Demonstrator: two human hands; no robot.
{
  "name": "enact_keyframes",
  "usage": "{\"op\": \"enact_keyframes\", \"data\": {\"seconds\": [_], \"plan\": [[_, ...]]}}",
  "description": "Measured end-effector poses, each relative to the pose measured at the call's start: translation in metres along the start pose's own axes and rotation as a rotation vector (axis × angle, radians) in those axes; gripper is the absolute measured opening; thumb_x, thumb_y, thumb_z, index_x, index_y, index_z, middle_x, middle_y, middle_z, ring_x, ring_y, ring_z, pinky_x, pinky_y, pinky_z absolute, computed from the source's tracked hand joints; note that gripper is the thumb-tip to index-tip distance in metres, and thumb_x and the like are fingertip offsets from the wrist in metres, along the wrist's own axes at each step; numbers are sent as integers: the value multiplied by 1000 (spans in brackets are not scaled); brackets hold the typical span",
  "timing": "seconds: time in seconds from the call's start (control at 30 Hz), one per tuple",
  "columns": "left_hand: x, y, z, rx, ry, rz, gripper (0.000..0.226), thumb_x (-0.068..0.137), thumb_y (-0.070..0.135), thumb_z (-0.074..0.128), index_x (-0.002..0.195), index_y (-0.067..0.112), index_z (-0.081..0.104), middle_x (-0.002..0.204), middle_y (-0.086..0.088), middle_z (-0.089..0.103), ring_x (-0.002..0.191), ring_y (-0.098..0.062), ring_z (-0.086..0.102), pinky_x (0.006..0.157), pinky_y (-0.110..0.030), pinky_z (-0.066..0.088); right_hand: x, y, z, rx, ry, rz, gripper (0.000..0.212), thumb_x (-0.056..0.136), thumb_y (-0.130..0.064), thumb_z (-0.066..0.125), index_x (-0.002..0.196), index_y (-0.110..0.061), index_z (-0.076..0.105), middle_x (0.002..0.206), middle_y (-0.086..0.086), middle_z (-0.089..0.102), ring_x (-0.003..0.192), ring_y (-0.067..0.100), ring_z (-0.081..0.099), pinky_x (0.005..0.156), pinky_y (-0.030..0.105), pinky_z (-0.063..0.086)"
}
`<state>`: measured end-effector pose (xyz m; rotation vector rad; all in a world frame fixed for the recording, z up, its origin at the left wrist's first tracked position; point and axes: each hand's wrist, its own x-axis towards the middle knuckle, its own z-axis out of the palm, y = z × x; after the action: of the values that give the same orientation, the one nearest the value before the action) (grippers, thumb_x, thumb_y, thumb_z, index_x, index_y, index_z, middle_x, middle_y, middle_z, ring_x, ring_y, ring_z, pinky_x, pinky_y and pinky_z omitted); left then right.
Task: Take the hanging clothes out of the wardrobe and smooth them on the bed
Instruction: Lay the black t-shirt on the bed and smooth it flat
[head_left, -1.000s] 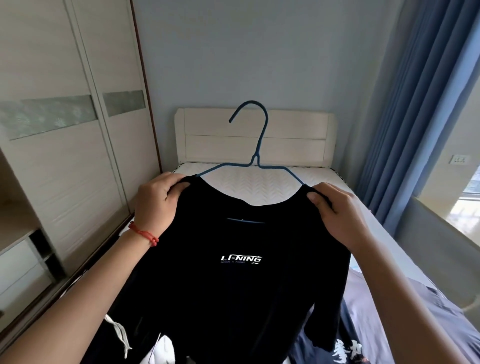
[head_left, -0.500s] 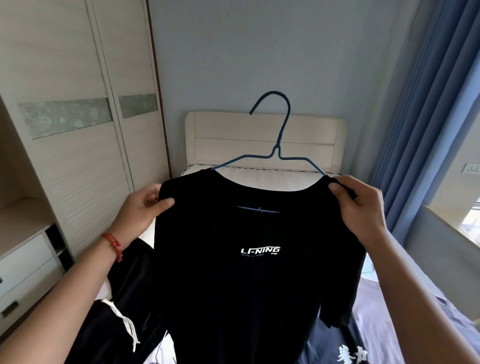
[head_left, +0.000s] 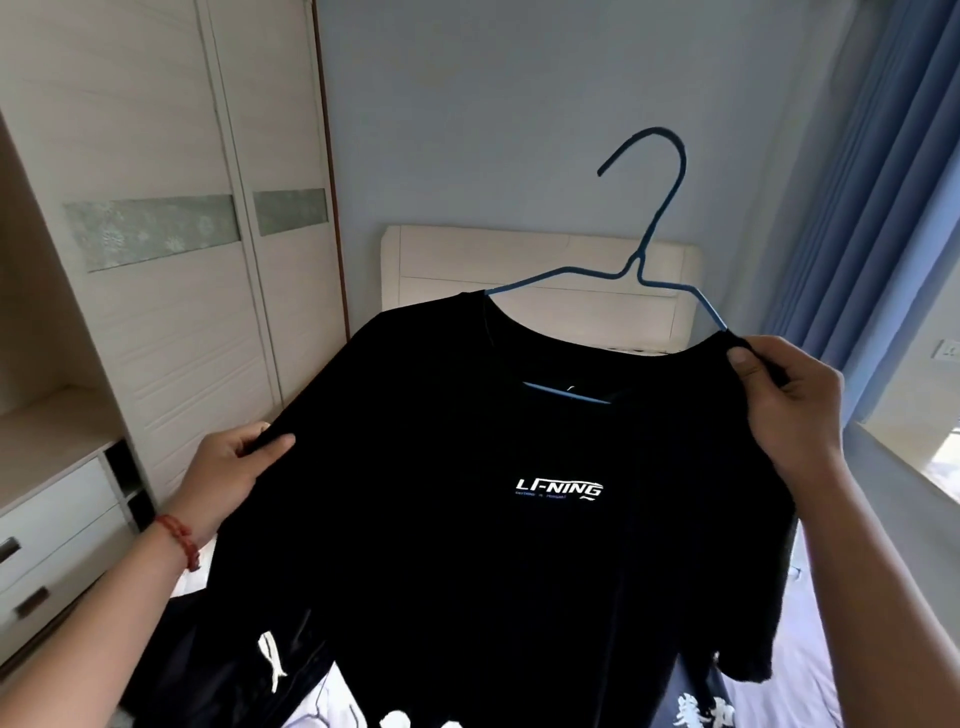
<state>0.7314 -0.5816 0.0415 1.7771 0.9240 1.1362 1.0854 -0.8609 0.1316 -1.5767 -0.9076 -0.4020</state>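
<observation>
Far left: wardrobe (head_left: 171, 322) is standing with two closed sliding doors, plus an open shelf bay and two drawers (head_left: 49, 540) at the frame edge. A narrow floor strip is running between wardrobe and bed (head_left: 540, 291). Left hand (head_left: 234, 478), one red bracelet (head_left: 179, 540) on the wrist, is pinching the left sleeve edge of the black T-shirt (head_left: 467, 545), thumb on top. One T-shirt, held up in the air over the bed, front facing the person, long axis running down, shoulder line tilting up to the right. One blue wire hanger (head_left: 644, 249) is sitting inside it, hook pointing up and curling left, left shoulder slipped off the wire. Other dark garments are lying below on the bed; count unclear. Right hand (head_left: 784, 405) is gripping the right shoulder over the hanger end, fingers curled. Far right: blue curtain (head_left: 883, 182) is bounding the room, sill beneath.
</observation>
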Motion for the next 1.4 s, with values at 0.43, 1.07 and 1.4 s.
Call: {"op": "enact_keyframes", "data": {"seconds": [0.43, 1.07, 1.4], "plan": [[-27, -22, 11, 30, 169, -50, 27, 96, 13, 43, 114, 1, 59, 103, -7, 59, 100, -18, 52, 83, -26, 41, -21, 17, 44, -26, -181, 117, 16, 89, -18, 59, 87, -32, 67, 68, -32, 64, 74, -2, 58, 76, 20, 47], [92, -248, 90, 328, -20, -471, 31, 94, 17, 48, 103, -11, 59, 79, -8, 62, 98, -31, 55, 94, -38, 40, -58, 217, 284, -388, -501, 533, 20, 90, -31, 55, 100, -21, 69, 101, 6, 71, 100, 27, 62, 77, 33, 41], [176, -407, 173, 446, -197, -590, 38, 94, 24, 46, 63, 2, 45, 55, -15, 45, 65, -31, 47, 65, -39, 36, -71, 366, 410, -565, -615, 567, 27, 92, -31, 53, 109, -17, 67, 114, 6, 68, 109, 29, 58, 82, 34, 41]]}}
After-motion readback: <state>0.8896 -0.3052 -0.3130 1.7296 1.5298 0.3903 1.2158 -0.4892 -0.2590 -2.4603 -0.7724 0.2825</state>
